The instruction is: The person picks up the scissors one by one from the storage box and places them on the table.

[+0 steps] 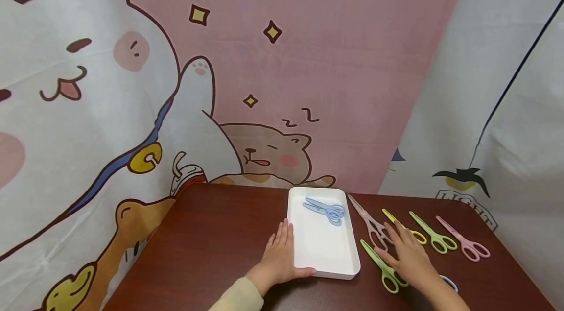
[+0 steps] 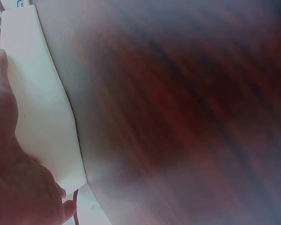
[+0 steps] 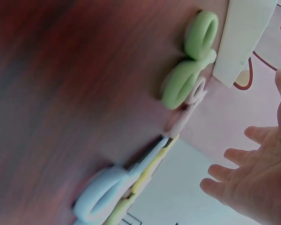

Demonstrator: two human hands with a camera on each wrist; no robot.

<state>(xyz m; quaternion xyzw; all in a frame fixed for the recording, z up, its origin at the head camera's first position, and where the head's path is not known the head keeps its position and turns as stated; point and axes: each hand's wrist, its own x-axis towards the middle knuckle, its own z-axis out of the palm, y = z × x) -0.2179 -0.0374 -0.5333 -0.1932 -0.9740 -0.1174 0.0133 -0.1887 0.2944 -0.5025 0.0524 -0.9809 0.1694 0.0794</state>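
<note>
My left hand [image 1: 278, 258] lies flat along the left side of a white tray [image 1: 326, 252], fingers straight, thumb at its front edge. Inside the tray, toward the back, are light blue scissors [image 1: 328, 210], apparently overlapping. Fingers spread and holding nothing, my right hand [image 1: 410, 254] hovers over the scissors to the right of the tray. Beneath and around it are yellow scissors [image 1: 418, 237], partly hidden, pale pink scissors [image 1: 372, 225] and green scissors [image 1: 384, 268]. Blue scissors [image 3: 103, 192] show in the right wrist view, mostly covered by my forearm in the head view.
Farther right on the dark wooden table [image 1: 220, 232] lie a second green pair of scissors [image 1: 434, 235] and pink scissors [image 1: 464, 240]. A cartoon-printed cloth [image 1: 352, 81] hangs right behind the table's back edge.
</note>
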